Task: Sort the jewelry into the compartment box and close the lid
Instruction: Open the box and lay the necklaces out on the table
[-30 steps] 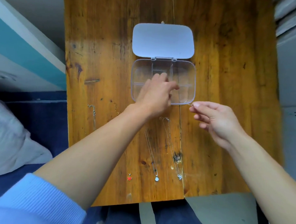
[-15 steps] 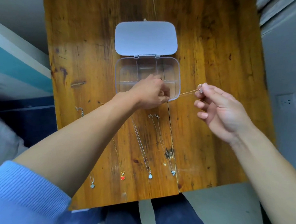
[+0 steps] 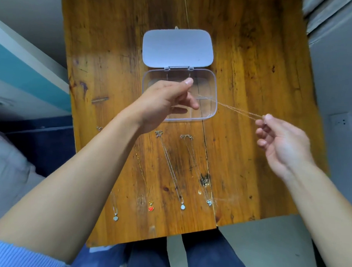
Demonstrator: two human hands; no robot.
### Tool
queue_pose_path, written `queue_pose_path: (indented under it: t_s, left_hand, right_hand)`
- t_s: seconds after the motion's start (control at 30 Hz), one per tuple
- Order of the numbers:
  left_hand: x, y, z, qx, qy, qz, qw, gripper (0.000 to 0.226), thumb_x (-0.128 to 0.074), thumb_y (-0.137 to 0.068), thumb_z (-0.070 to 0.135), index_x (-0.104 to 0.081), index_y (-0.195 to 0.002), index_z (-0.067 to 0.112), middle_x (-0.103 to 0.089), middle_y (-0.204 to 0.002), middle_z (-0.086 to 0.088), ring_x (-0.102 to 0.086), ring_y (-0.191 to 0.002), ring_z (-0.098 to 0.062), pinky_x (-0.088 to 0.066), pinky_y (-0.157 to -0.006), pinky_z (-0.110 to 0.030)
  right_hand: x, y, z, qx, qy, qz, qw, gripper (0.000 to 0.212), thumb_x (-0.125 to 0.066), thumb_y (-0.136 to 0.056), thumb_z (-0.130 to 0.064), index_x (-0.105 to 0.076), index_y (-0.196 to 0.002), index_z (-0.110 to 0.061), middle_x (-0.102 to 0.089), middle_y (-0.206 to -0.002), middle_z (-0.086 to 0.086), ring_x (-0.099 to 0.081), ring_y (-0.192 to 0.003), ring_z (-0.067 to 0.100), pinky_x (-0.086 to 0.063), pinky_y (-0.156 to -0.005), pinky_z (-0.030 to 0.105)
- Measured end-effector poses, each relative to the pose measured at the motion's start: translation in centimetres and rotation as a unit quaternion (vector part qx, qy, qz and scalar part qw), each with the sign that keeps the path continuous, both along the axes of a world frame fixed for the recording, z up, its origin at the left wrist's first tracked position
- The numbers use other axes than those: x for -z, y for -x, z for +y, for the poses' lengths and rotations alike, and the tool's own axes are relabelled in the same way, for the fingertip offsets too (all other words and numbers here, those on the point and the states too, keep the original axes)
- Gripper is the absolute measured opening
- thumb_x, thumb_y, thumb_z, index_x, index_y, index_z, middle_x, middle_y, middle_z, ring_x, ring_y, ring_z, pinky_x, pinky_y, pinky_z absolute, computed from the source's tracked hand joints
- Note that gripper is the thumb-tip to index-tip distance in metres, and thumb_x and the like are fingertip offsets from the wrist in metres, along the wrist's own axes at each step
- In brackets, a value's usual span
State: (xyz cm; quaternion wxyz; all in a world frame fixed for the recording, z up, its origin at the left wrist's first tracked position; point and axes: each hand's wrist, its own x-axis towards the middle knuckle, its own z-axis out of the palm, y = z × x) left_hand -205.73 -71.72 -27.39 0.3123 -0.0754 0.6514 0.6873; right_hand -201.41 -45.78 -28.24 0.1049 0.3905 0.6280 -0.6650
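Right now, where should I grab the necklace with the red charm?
Pinch the chain just above the red charm, coming down from the near table edge. It lies flat and straight, and its far end runs under the left arm, so the charm end is free.

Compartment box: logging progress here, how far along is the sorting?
Lid open, visible compartments of the box look empty. In hand: right hand pinches a gold chain stretched over the box toward the left hand. Left: necklaces on the table, then closing the lid.
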Motion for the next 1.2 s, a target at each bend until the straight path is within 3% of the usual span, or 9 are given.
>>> queue_pose_path:
  t_s: [0.1,0.2,0.27,0.43,0.57,0.77,0.87,0.97,1.2]
  left_hand:
    - [0.5,-0.6,-0.4,-0.001,-0.022,-0.02,1.0,0.034,-0.044,-0.101,0.026,-0.053,-0.071,0.014,-0.059,-0.064,-0.002,-0.063,-0.073,-0.023,-0.051,-0.073,-0.034]
    - [0.9,-1.1,0.1,0.016,0.096,0.015,0.995,0.021,-0.053,-0.098,0.015,-0.064,-0.084,0.004,-0.057,-0.063,-0.005,-0.062,-0.056,-0.016,-0.051,-0.053,-0.023]
    - [1.3,-1.3,1.2,0.022,0.197,0.07,0.978,0.014,-0.059,-0.094,0.01,-0.068,-0.087,0.002,-0.064,-0.065,-0.008,-0.065,-0.055,-0.016,-0.052,-0.05,-0.025]
    - [3.2,-2.1,5.6,0.132,0.392,0.248,0.876,0.015,-0.06,-0.084,0.004,-0.075,-0.084,0.008,-0.072,-0.075,-0.008,-0.068,-0.074,-0.027,-0.056,-0.072,-0.037]
    - [5.6,-3.0,8.0,0.252,0.476,0.299,0.788,0.017,-0.051,-0.078,0.0,-0.066,-0.081,0.006,-0.069,-0.078,-0.016,-0.063,-0.075,-0.038,-0.054,-0.065,-0.044]
    - [7.9,-3.1,9.1,0.278,0.539,0.344,0.716,0.014,-0.052,-0.083,0.0,-0.05,-0.075,0.01,-0.051,-0.063,-0.011,-0.051,-0.058,-0.036,-0.031,-0.05,-0.036]
    - [8.6,-3.2,9.1,0.276,0.553,0.354,0.702,0.01,-0.053,-0.087,0.004,-0.051,-0.08,0.011,-0.059,-0.067,-0.012,-0.057,-0.061,-0.037,-0.029,-0.049,-0.034]
    - [8.6,-3.2,9.1,0.272,0.565,0.345,0.699,0.018,-0.053,-0.09,0.008,-0.041,-0.079,0.014,-0.065,-0.073,-0.014,-0.059,-0.066,-0.039,-0.03,-0.05,-0.034]
    - [6.1,-5.0,5.5,0.189,0.545,0.337,0.744,0.026,-0.046,-0.097,0.033,-0.059,-0.092,0.011,-0.071,-0.085,-0.01,-0.064,-0.077,-0.039,-0.042,-0.058,-0.037]
  right_hand:
    - [2.1,-2.5,0.6,-0.01,-0.036,-0.04,0.999,0.009,-0.063,-0.092,-0.011,-0.069,-0.098,-0.01,-0.07,-0.079,0.004,-0.059,-0.058,0.005,-0.043,-0.045,0.015]
    - [4.1,-5.9,1.0,-0.05,-0.071,-0.079,0.993,0.011,-0.064,-0.091,-0.01,-0.072,-0.098,-0.01,-0.071,-0.079,0.005,-0.06,-0.062,0.007,-0.045,-0.045,0.015]
    - [4.8,-8.4,1.1,-0.064,-0.084,-0.091,0.99,0.008,-0.066,-0.089,-0.01,-0.073,-0.093,-0.01,-0.073,-0.074,0.002,-0.063,-0.06,0.006,-0.047,-0.047,0.015]
    - [5.7,-13.4,1.1,-0.158,-0.154,-0.112,0.969,0.006,-0.07,-0.086,-0.01,-0.074,-0.082,-0.009,-0.074,-0.065,0.0,-0.069,-0.059,0.01,-0.052,-0.049,0.021]
    - [6.2,-15.8,1.0,-0.268,-0.269,-0.116,0.918,0.012,-0.068,-0.085,-0.023,-0.072,-0.074,-0.025,-0.071,-0.073,-0.007,-0.066,-0.071,0.012,-0.053,-0.067,0.033]
    - [6.9,-16.2,1.3,-0.285,-0.331,-0.091,0.895,0.011,-0.069,-0.085,-0.029,-0.07,-0.075,-0.026,-0.064,-0.067,-0.013,-0.059,-0.068,0.014,-0.05,-0.065,0.033]
    - [7.2,-16.2,1.4,-0.31,-0.403,-0.092,0.856,0.011,-0.069,-0.084,-0.038,-0.067,-0.076,-0.03,-0.063,-0.077,-0.015,-0.057,-0.07,0.012,-0.035,-0.056,0.024]
    - [7.2,-16.0,1.8,-0.314,-0.417,-0.098,0.847,0.011,-0.069,-0.083,-0.041,-0.064,-0.078,-0.032,-0.062,-0.079,-0.015,-0.055,-0.07,0.012,-0.027,-0.054,0.02]
    - [5.9,-13.6,-0.1,-0.362,-0.393,-0.008,0.845,0.01,-0.067,-0.084,-0.04,-0.065,-0.089,-0.032,-0.061,-0.082,-0.016,-0.055,-0.069,0.007,-0.039,-0.057,0.025]
